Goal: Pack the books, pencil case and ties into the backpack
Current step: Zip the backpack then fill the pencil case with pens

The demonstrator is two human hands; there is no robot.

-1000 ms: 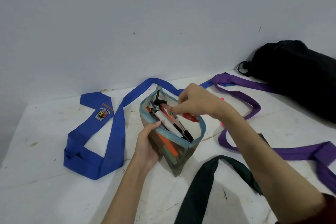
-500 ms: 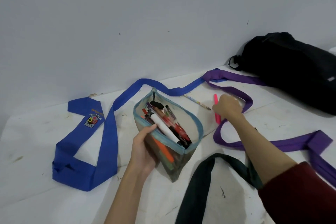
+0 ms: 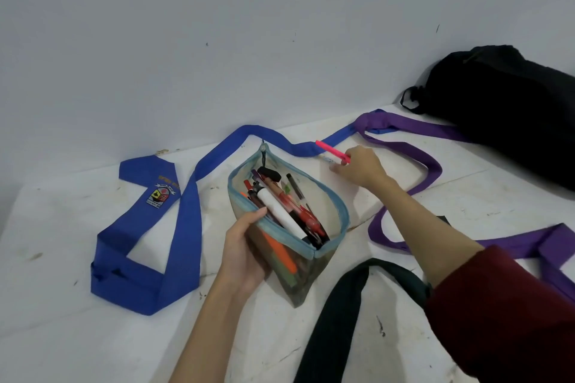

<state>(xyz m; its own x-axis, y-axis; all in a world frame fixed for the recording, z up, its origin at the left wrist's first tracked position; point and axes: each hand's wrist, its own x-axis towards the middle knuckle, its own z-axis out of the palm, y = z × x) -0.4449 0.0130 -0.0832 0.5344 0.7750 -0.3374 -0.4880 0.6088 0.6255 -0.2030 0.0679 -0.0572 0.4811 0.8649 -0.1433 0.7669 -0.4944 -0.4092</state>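
Note:
A see-through pencil case [image 3: 334, 214] with a light-blue zip rim stands open in the middle of the white table, full of pens. My left hand [image 3: 245, 249] grips its near left side, thumb on the rim. My right hand [image 3: 362, 166] is behind the case and holds a pink pen [image 3: 331, 151] lifted off the table, its fingers touching a pencil lying there. A blue tie [image 3: 183, 227] lies at the left, a purple tie [image 3: 413, 152] at the right and a dark green tie [image 3: 339, 314] near the front. The black backpack [image 3: 504, 109] lies at the far right.
A plain grey wall [image 3: 249, 40] stands right behind the table. The table surface [image 3: 62, 336] is white and scuffed. My right arm wears a dark red sleeve [image 3: 504, 314] at the lower right.
My right hand left the pencil case opening, reached to the table behind it and picked up the pink pen. My left hand has kept its hold on the case.

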